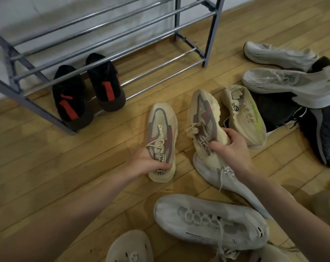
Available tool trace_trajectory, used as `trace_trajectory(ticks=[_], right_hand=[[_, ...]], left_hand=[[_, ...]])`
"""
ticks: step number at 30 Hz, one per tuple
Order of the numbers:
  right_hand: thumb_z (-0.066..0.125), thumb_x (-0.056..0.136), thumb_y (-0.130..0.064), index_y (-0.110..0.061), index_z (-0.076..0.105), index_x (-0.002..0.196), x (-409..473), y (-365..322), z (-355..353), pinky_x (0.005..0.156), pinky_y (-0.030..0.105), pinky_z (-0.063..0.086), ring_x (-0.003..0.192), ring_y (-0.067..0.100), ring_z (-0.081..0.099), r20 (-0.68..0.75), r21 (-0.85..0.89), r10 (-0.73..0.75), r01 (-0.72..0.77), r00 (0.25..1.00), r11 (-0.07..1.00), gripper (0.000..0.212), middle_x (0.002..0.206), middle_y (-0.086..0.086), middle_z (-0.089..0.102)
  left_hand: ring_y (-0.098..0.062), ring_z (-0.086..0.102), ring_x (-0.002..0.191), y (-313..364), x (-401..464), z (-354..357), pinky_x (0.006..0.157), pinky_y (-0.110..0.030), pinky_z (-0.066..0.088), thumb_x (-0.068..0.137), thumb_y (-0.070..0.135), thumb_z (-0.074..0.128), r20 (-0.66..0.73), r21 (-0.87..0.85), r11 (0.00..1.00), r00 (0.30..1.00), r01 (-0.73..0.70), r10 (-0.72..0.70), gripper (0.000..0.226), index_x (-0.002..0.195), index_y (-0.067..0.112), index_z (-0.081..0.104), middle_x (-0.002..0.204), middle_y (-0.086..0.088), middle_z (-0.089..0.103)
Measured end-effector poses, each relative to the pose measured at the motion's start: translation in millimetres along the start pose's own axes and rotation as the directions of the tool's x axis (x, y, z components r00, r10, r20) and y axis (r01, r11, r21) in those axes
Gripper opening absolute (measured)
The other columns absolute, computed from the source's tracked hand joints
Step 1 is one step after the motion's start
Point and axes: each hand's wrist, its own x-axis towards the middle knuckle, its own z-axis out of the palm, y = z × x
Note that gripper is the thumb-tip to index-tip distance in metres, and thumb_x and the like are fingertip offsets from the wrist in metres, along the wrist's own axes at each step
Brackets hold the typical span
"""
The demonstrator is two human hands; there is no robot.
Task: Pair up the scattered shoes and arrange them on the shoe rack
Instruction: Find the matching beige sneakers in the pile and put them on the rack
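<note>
Two matching cream sneakers with grey and red mesh lie toe-away on the wooden floor. My left hand (151,163) grips the heel of the left cream sneaker (161,127). My right hand (230,148) holds the collar of the right cream sneaker (203,112), which is tilted up at the heel over a white sneaker (226,178). The grey metal shoe rack (103,40) stands at the back left, with a black pair with red stripes (88,89) on its lowest bars.
Loose shoes crowd the right side: a beige sneaker with yellow-green trim (245,114), two white runners (285,82), dark shoes (326,137). A white laced sneaker (207,220) and beige clogs (130,246) lie near me. Bare floor lies at the left.
</note>
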Motion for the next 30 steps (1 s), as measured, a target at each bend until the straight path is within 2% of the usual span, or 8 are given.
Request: trace_trajectory(ticks=[3,7,11,14,16,21,25,30], right_hand=[[0.066,0.08,-0.009,-0.01,0.066,0.107,2,-1,-3,0.061,0.026,0.055,0.08,0.018,0.069,-0.019,0.152,0.018,-0.015,1.0,0.988,0.027,0.09,0.004,0.072],[0.06,0.083,-0.008,-0.009,0.069,0.09,3,-3,-9,0.053,0.022,0.05,0.067,0.013,0.066,-0.055,0.271,-0.029,0.043,0.998,0.962,0.012,0.072,-0.002,0.072],[0.055,0.082,-0.004,-0.018,0.07,0.075,8,-8,-16,0.054,0.022,0.048,0.062,0.01,0.063,-0.07,0.305,-0.076,0.094,0.995,0.948,0.021,0.065,-0.006,0.069],[0.053,0.079,0.0,-0.025,0.063,0.046,14,-9,-20,0.053,0.023,0.043,0.053,0.008,0.059,-0.093,0.425,-0.061,0.095,0.994,0.9,0.042,0.053,-0.008,0.062],[0.056,0.073,-0.007,-0.025,0.059,0.042,16,-10,-20,0.056,0.026,0.041,0.057,0.012,0.057,-0.119,0.477,-0.063,0.113,0.991,0.872,0.035,0.055,-0.007,0.061],[0.058,0.067,-0.02,-0.019,0.064,0.063,16,-12,-9,0.07,0.032,0.045,0.072,0.018,0.06,-0.133,0.57,-0.003,0.079,0.991,0.818,0.006,0.068,-0.003,0.066],[0.055,0.086,-0.022,-0.011,0.064,0.084,14,-12,2,0.082,0.034,0.047,0.083,0.019,0.063,-0.084,0.54,-0.026,0.068,0.996,0.839,0.014,0.084,0.004,0.067],[0.051,0.092,-0.035,-0.006,0.061,0.112,12,-9,24,0.102,0.045,0.046,0.11,0.026,0.063,0.082,0.437,-0.025,-0.013,0.996,0.899,0.037,0.118,0.014,0.067]], left_hand=[[-0.009,0.067,0.087,4,-3,-4,0.085,-0.034,0.057,0.033,0.045,0.091,-0.008,-0.17,0.983,0.997,0.074,-0.077,0.068,0.095,0.027,0.07,0.092,0.01,0.073],[-0.009,0.063,0.094,7,-10,-13,0.074,-0.025,0.051,0.048,0.038,0.091,0.076,-0.241,0.966,0.994,0.094,-0.078,0.062,0.104,0.025,0.067,0.1,0.006,0.071],[-0.019,0.068,0.099,20,-18,-24,0.075,-0.032,0.055,0.069,0.018,0.081,0.215,-0.503,0.853,0.976,0.137,-0.029,0.046,0.112,0.015,0.066,0.102,-0.001,0.074],[-0.019,0.069,0.098,23,-18,-27,0.07,-0.032,0.058,0.07,0.013,0.082,0.124,-0.653,0.751,0.992,0.104,-0.03,0.058,0.122,0.008,0.057,0.11,-0.004,0.072],[-0.018,0.069,0.099,23,-19,-24,0.077,-0.035,0.059,0.07,0.017,0.083,0.065,-0.648,0.761,0.998,0.029,0.017,0.061,0.122,0.011,0.051,0.113,-0.004,0.07],[-0.014,0.065,0.102,43,-21,-2,0.089,-0.038,0.055,0.075,0.029,0.079,0.097,-0.628,0.779,0.993,0.004,0.073,0.058,0.12,0.014,0.045,0.114,0.0,0.065],[-0.019,0.06,0.113,50,-22,1,0.1,-0.043,0.047,0.082,0.034,0.071,0.267,-0.486,0.869,0.963,0.094,0.046,0.06,0.134,0.014,0.048,0.127,-0.003,0.063],[-0.014,0.053,0.106,51,-46,-18,0.084,-0.03,0.041,0.095,0.049,0.043,-0.128,-0.381,0.92,0.991,-0.092,0.046,0.048,0.133,0.019,0.049,0.127,0.002,0.055]])
